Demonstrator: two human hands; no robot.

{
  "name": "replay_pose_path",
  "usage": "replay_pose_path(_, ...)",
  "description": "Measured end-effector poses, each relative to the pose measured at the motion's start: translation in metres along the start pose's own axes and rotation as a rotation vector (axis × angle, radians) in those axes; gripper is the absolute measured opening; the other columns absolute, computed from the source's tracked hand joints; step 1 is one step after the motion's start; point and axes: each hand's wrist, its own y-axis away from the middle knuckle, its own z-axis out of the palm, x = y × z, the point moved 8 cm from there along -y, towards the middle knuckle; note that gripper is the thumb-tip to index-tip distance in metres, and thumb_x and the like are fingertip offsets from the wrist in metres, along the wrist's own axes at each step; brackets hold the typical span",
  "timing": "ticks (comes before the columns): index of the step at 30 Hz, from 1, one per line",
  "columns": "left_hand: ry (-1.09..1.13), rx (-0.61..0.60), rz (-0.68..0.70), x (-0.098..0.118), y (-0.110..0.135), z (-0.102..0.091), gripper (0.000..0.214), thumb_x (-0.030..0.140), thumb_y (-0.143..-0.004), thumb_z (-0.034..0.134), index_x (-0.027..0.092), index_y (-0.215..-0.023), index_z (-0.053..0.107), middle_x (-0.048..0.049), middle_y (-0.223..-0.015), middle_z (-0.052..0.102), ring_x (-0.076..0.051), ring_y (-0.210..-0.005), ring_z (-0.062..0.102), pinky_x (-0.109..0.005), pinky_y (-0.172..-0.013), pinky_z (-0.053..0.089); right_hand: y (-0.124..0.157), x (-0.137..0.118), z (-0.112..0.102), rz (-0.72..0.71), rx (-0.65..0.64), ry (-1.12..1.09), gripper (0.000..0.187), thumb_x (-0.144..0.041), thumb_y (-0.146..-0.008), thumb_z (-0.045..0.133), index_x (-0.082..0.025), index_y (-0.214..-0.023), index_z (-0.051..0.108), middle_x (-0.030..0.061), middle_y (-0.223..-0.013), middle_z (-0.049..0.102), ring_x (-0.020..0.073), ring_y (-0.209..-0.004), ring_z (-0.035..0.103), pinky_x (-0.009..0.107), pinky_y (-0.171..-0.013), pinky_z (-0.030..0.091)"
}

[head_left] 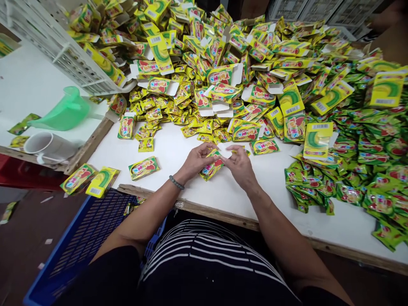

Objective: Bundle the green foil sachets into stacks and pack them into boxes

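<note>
My left hand (196, 160) and my right hand (239, 163) meet over the white table (229, 191), both closed on one small yellow-green carton (213, 166). Its white end flap (225, 151) sticks up between my fingertips. A bead bracelet sits on my left wrist. Behind my hands rises a large heap of the same flat cartons (219, 72), many with white flaps open. To my right lies a pile of green sachets (366, 170).
A blue plastic crate (89, 238) stands by my left knee, with two cartons (91, 180) on its rim. A white basket (63, 51), a green jug (66, 111) and a white mug (46, 146) sit on the left table. White crates (318, 10) stand at the back.
</note>
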Motion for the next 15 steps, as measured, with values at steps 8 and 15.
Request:
replay_pose_path(8, -0.008, 0.139, -0.067, -0.004, 0.002, -0.010, 0.055, 0.033, -0.058, 0.086, 0.018, -0.097, 0.051, 0.0101, -0.052, 0.053, -0.005, -0.042, 0.045, -0.017, -0.047, 0.031, 0.002, -0.018, 0.003, -0.091, 0.000, 0.044, 0.029, -0.046, -0.081, 0.068, -0.025, -0.099, 0.076, 0.0032, -0.108, 0.076, 0.0232, -0.103, 0.068, 0.044, -0.099, 0.051)
replay_pose_path(15, -0.011, 0.066, -0.058, -0.005, 0.000, -0.001, 0.054, 0.035, -0.059, 0.087, 0.017, -0.099, 0.054, 0.0074, -0.057, 0.056, -0.006, -0.046, 0.049, -0.018, -0.048, 0.034, -0.002, 0.003, -0.004, 0.143, 0.106, -0.272, 0.032, -0.040, -0.060, 0.085, -0.022, -0.085, 0.076, 0.0017, -0.084, 0.076, 0.0180, -0.078, 0.069, 0.037, -0.082, 0.055)
